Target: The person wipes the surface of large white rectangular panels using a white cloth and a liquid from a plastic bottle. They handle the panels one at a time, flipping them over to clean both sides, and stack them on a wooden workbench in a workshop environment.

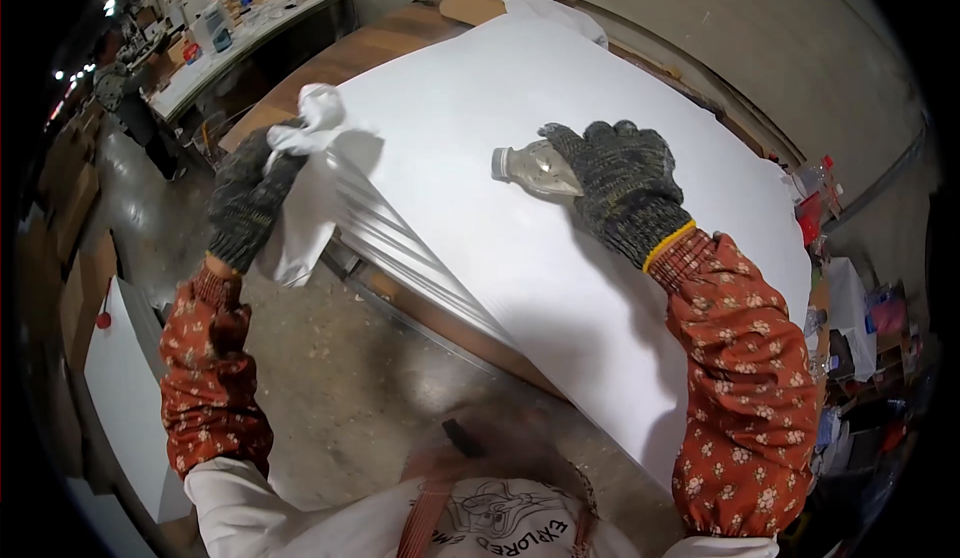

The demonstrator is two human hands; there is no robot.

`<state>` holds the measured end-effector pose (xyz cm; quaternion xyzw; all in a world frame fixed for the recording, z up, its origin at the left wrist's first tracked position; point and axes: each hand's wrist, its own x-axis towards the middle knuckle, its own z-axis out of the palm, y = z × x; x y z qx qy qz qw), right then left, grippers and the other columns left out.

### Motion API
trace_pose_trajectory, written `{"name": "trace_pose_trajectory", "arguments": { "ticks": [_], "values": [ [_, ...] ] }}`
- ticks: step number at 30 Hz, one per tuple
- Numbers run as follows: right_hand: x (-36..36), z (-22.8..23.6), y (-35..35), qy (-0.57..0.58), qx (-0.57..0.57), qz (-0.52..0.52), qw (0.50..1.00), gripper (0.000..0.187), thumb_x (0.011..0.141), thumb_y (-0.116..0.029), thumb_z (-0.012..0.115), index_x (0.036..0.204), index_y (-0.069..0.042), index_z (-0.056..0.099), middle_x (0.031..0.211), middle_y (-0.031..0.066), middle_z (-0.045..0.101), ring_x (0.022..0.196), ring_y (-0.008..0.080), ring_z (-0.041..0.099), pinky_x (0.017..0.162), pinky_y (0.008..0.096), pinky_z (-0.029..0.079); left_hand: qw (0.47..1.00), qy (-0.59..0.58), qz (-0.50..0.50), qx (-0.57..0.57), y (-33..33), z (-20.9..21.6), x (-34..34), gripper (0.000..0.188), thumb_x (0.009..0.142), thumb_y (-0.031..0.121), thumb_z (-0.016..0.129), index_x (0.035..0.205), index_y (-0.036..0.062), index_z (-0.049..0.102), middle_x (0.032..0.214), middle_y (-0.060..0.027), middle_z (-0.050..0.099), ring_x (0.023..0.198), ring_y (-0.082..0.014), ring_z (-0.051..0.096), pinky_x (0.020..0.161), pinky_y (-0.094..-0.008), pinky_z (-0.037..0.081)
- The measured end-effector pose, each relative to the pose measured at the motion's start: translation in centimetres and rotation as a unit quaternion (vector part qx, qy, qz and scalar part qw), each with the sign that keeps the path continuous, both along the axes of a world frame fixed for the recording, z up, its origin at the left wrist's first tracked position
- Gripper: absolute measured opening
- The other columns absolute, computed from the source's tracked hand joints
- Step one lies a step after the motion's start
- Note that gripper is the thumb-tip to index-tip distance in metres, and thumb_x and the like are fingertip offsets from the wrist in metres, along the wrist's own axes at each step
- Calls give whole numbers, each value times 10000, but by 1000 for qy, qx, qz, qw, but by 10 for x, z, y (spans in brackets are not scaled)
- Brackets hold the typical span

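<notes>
My left hand (248,193), in a dark grey knit glove, is closed around a bunched white cloth (322,118) at the left edge of a large white panel (440,128). Part of the cloth hangs down past that edge. Over the panel's right half, my right hand (630,183), gloved alike with a yellow cuff band, grips a clear plastic bottle (540,170). The bottle is tilted on its side, its capped neck toward the left, and the glove hides its base. Ridged white moulding (400,248) runs along the panel's near left side.
Under the panel is a brown wooden tabletop (370,43). A cluttered workbench (250,43) stands at the far left, with another person (130,103) near it. White boards (125,388) lean at left. Bottles and bags crowd a shelf (850,318) at right.
</notes>
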<state>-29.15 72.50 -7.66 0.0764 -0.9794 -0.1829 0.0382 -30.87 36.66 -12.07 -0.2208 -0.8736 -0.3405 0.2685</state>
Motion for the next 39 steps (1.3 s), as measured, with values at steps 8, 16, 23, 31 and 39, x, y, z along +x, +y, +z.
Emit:
{"name": "trace_pose_trajectory", "arguments": {
  "ticks": [8, 16, 23, 31, 39],
  "values": [
    [12, -10, 44, -4, -375, -54, 925, 628, 762, -375, 707, 1274, -84, 488, 1019, 102, 628, 956, 214, 618, 846, 350, 513, 978, -6, -207, -18, 87, -1, -62, 277, 818, 94, 642, 1086, 26, 620, 1098, -106, 641, 1033, -216, 596, 898, -353, 470],
    [73, 10, 128, 23, -248, -123, 961, 533, 866, -508, 516, 1123, -41, 509, 966, 126, 564, 870, 228, 576, 848, 374, 495, 920, 19, -47, -388, 89, 0, -108, 285, 861, 281, 586, 1088, 110, 607, 1081, -119, 615, 959, -271, 584, 842, -384, 480],
    [220, -20, 239, 117, -227, -204, 945, 529, 848, -404, 525, 1201, -17, 452, 1082, 173, 519, 992, 285, 522, 913, 396, 448, 860, 262, -213, -382, 146, -29, -46, 396, 868, 403, 569, 1166, 143, 595, 1150, -53, 561, 884, -243, 598, 711, -361, 530],
    [325, -36, 278, 189, -201, -262, 925, 570, 826, -286, 535, 1291, 9, 388, 1214, 226, 467, 1131, 349, 460, 988, 421, 395, 818, 216, 27, -532, 33, -22, -152, 281, 956, 265, 413, 1096, 153, 629, 1090, -116, 570, 936, -243, 581, 874, -388, 476],
    [417, -100, 332, 294, -380, -270, 834, 549, 895, -111, 467, 1406, -30, 284, 1358, 170, 426, 1160, 264, 496, 917, 331, 447, 875, 47, -376, -302, 247, -13, 6, 359, 763, 206, 707, 1058, 59, 566, 1045, -109, 599, 1037, -274, 570, 911, -451, 447]
  ]
}}
